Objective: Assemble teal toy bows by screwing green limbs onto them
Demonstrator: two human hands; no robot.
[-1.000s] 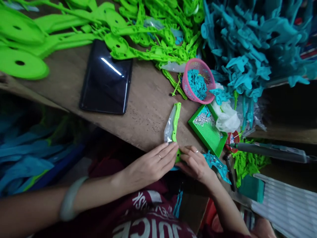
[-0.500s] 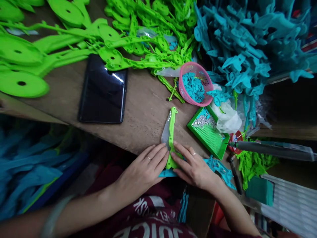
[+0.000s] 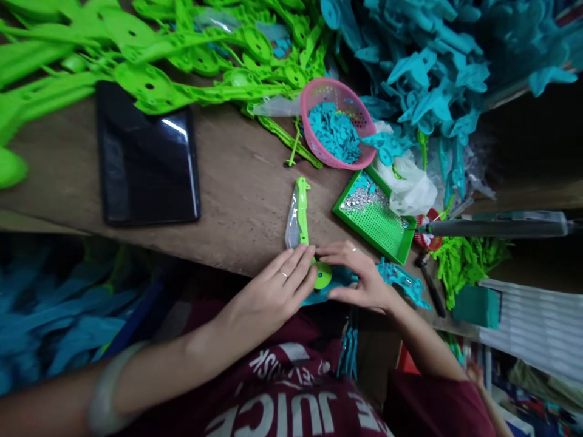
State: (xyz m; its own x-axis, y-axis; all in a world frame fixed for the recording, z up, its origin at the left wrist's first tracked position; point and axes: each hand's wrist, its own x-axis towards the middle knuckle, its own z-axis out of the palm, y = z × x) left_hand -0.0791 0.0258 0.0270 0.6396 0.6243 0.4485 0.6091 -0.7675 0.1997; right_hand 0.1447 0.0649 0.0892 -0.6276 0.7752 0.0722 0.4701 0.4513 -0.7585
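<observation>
The green piece (image 3: 302,212) lay on the bench (image 3: 246,182) near its front edge, its narrow end pointing away from us. A clear piece (image 3: 292,223) ran along its left side. Our left hand (image 3: 277,279) lay across its middle, fingers together and nearly flat; we could not tell whether the thumb gripped it underneath.

The change was in our right hand (image 3: 367,276). Half a second earlier its fingers had rested on the near part of the green piece; now they had lifted and opened, thumb and forefinger well apart, holding nothing that we could see. That bared a green disc (image 3: 323,276) between our hands, with a blue piece (image 3: 336,279) beside it, partly under the right hand. We judged that the left hand alone was steadying the green piece, leaving the right one free. Whether the disc was joined to the green piece, we could not tell.

Farther out, to the right, the green tray (image 3: 387,235) held small metal bits and some blue ones. Beyond it stood the pink basket (image 3: 330,91) of blue parts, and a hammer (image 3: 432,288) lay to the right. The tablet (image 3: 148,170) lay at the left, partly under the green heap (image 3: 257,44).
</observation>
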